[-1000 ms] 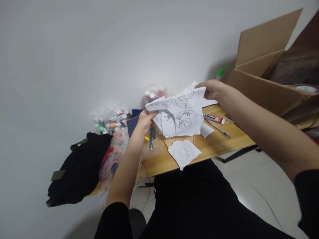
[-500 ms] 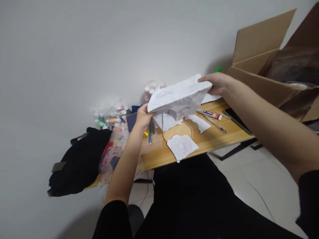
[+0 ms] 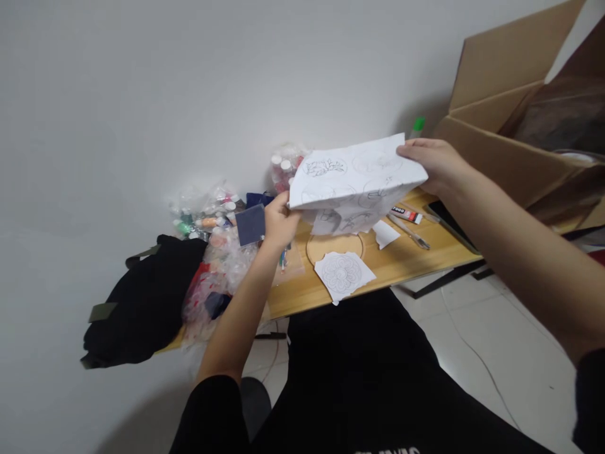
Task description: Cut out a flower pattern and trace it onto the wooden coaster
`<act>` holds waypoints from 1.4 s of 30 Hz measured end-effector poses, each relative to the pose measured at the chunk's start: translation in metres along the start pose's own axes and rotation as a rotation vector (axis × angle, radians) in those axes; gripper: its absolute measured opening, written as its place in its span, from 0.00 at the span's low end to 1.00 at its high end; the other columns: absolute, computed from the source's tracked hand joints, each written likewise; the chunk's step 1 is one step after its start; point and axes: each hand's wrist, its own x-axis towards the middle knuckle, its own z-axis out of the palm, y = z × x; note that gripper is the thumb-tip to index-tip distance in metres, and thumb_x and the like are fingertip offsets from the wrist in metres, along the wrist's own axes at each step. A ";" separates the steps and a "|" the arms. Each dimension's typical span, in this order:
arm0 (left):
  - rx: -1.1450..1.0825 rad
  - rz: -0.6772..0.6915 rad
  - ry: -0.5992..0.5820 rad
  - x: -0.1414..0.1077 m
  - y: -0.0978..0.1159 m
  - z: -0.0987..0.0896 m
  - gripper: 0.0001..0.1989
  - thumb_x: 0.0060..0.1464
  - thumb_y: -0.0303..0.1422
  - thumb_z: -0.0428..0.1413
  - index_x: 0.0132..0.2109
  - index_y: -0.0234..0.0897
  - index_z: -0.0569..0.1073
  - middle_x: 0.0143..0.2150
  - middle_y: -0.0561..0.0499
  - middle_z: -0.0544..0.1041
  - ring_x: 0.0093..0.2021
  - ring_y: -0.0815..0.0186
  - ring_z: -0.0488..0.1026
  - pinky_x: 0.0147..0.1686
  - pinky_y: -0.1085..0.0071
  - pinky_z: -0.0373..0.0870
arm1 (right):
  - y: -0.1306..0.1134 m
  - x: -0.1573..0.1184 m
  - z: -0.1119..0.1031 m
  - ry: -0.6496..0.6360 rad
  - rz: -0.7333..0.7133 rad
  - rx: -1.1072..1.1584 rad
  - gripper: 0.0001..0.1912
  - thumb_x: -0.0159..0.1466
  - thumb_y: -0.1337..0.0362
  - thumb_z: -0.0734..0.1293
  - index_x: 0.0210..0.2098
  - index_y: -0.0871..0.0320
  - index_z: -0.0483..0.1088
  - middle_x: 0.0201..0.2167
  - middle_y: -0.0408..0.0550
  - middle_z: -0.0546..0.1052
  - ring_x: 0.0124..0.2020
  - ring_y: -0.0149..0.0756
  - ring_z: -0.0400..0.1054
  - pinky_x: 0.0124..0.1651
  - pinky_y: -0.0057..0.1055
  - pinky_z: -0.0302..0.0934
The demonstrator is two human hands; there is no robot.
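Observation:
A white paper sheet with several line drawings hangs above the table, held at both ends. My left hand pinches its left edge. At its right end, my right hand grips the sheet between thumb and fingers. Below it on the wood lies a torn paper piece with a flower-like mandala drawing, overlapping a round wooden disc. Another paper scrap lies to the right, partly covered by the sheet.
On the wooden table lie a glue tube, a pen-like tool and a dark phone-like slab. An open cardboard box stands at right. Bagged paint bottles and a black cloth item sit left.
Both hands have moved slightly right with the sheet. Its upper face now tilts more toward me, showing more drawings, and it covers more of the scrap and glue tube.

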 end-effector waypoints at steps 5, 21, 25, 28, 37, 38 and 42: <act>-0.118 -0.046 0.030 0.005 -0.007 0.003 0.13 0.42 0.31 0.64 0.38 0.35 0.77 0.39 0.47 0.81 0.44 0.59 0.77 0.48 0.65 0.72 | 0.009 0.004 -0.002 -0.033 0.035 -0.024 0.09 0.63 0.75 0.63 0.27 0.60 0.64 0.18 0.41 0.66 0.21 0.22 0.59 0.29 0.29 0.53; -0.085 -0.033 0.046 0.005 -0.008 0.008 0.17 0.40 0.34 0.65 0.41 0.34 0.77 0.43 0.44 0.82 0.44 0.60 0.78 0.47 0.66 0.74 | 0.005 -0.006 -0.002 -0.030 0.125 -0.125 0.11 0.63 0.76 0.62 0.25 0.61 0.63 0.15 0.39 0.62 0.19 0.24 0.56 0.27 0.28 0.50; 0.030 0.045 -0.040 0.001 -0.004 0.003 0.12 0.42 0.31 0.63 0.38 0.35 0.79 0.42 0.46 0.82 0.45 0.60 0.78 0.50 0.63 0.73 | 0.009 -0.008 -0.004 0.012 0.090 -0.135 0.10 0.63 0.77 0.62 0.25 0.62 0.63 0.16 0.40 0.63 0.21 0.23 0.57 0.30 0.29 0.51; 0.152 0.153 -0.111 -0.007 -0.005 -0.003 0.07 0.44 0.29 0.61 0.35 0.38 0.79 0.47 0.47 0.80 0.51 0.58 0.75 0.56 0.59 0.69 | 0.014 -0.007 -0.005 0.072 0.002 -0.128 0.09 0.64 0.77 0.60 0.28 0.63 0.63 0.20 0.40 0.64 0.23 0.21 0.58 0.33 0.29 0.52; 0.639 -0.187 -0.021 -0.114 -0.030 -0.002 0.26 0.53 0.34 0.57 0.59 0.33 0.65 0.58 0.36 0.70 0.62 0.49 0.66 0.61 0.47 0.61 | 0.030 -0.005 -0.015 0.165 -0.204 -0.239 0.06 0.67 0.74 0.58 0.34 0.67 0.65 0.24 0.39 0.63 0.25 0.18 0.52 0.33 0.30 0.49; 0.684 -0.153 -0.114 -0.127 -0.028 0.001 0.25 0.55 0.36 0.56 0.59 0.34 0.65 0.60 0.36 0.69 0.63 0.49 0.64 0.62 0.46 0.60 | 0.031 -0.005 -0.015 0.167 -0.230 -0.245 0.06 0.67 0.74 0.58 0.34 0.66 0.64 0.24 0.38 0.62 0.24 0.18 0.52 0.32 0.29 0.48; 0.774 0.094 -0.573 -0.160 -0.017 0.015 0.26 0.54 0.42 0.59 0.57 0.34 0.69 0.63 0.36 0.67 0.65 0.48 0.62 0.63 0.48 0.60 | 0.034 -0.004 -0.009 0.144 -0.339 -0.198 0.09 0.66 0.74 0.59 0.28 0.61 0.61 0.21 0.37 0.59 0.23 0.19 0.50 0.29 0.28 0.45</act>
